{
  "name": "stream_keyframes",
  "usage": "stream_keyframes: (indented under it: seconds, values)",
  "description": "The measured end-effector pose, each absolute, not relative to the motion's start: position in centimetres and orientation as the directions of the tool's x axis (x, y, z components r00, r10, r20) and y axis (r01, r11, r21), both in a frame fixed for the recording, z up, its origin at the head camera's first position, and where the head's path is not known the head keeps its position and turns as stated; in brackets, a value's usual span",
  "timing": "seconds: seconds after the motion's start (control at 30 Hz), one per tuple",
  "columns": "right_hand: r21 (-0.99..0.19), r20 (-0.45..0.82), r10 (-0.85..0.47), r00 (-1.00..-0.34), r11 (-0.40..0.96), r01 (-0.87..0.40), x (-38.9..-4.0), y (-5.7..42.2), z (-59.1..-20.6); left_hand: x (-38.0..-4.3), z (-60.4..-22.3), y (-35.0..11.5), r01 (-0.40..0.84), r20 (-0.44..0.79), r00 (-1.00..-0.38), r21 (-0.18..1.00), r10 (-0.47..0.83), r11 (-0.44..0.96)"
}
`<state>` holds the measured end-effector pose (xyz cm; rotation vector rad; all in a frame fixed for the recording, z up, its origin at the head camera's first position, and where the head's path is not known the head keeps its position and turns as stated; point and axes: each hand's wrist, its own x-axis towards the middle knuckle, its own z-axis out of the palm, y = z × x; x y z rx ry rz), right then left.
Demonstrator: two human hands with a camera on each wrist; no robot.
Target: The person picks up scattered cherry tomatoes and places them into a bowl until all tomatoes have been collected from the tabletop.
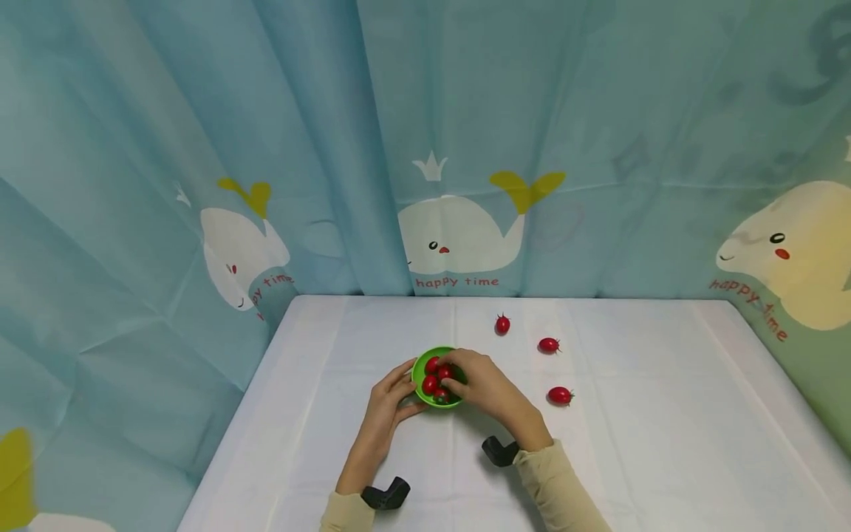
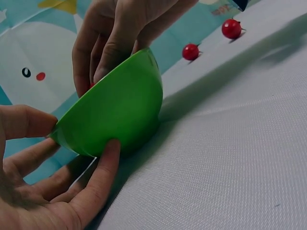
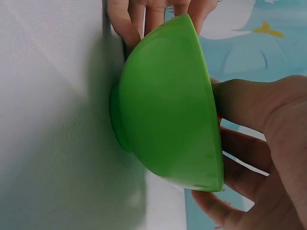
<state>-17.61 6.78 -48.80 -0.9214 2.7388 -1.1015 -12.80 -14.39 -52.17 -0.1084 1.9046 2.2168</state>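
A green bowl stands on the table with several red cherry tomatoes inside. My left hand holds the bowl from its left side, thumb near the rim and other fingers against its outer wall. From the right, my right hand reaches over the rim. Its thumb and fingers are curled about one cherry tomato in the bowl. In the right wrist view the bowl hides most of what those fingertips touch. The left wrist view shows the right hand dipping behind the bowl's rim.
To the right of the bowl, three more cherry tomatoes lie apart on the white tablecloth: one farther back, one in the middle and one nearer. A blue curtain printed with whales hangs behind and beside the table.
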Motion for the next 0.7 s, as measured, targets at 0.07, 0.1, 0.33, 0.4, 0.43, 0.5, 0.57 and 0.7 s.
stream_keyframes:
  seconds: [0.07, 0.1, 0.33, 0.4, 0.43, 0.5, 0.57, 0.7]
  values:
    - [-0.635, 0.172, -0.551, -0.817, 0.572, -0.52, -17.4, 6.9, -48.7, -12.8, -52.2, -14.3, -0.21, -0.195, -0.974, 0.968, 0.119, -0.138]
    - [-0.628, 0.175, -0.555, -0.813, 0.573, -0.527, -17.4, 6.9, -48.7, -12.8, -52.3, -14.3, -0.21, -0.195, -0.974, 0.968, 0.118, -0.137]
    - [-0.564, 0.192, -0.577, -0.794, 0.597, -0.571, -16.8, 7.7, -47.8, -12.8, -52.3, -14.3, -0.205, -0.191, -0.976, 0.969, 0.105, -0.139]
    - [-0.562, 0.192, -0.569, -0.799, 0.604, -0.565, -16.6, 8.1, -47.4, -12.7, -52.3, -14.3, -0.206, -0.193, -0.976, 0.969, 0.103, -0.136]
    - [-0.563, 0.194, -0.567, -0.801, 0.604, -0.564, -16.4, 8.4, -47.2, -12.7, -52.2, -14.4, -0.206, -0.193, -0.976, 0.969, 0.103, -0.135]
    - [-0.561, 0.202, -0.558, -0.805, 0.608, -0.562, -16.1, 8.9, -46.7, -12.8, -52.2, -14.4, -0.206, -0.194, -0.976, 0.969, 0.102, -0.133]
    - [-0.557, 0.219, -0.551, -0.805, 0.606, -0.567, -15.8, 9.6, -46.4, -12.8, -52.2, -14.3, -0.206, -0.193, -0.976, 0.969, 0.101, -0.134]
    - [-0.533, 0.255, -0.543, -0.8, 0.612, -0.585, -15.3, 11.0, -46.1, -12.9, -52.3, -14.2, -0.204, -0.192, -0.977, 0.969, 0.095, -0.136]
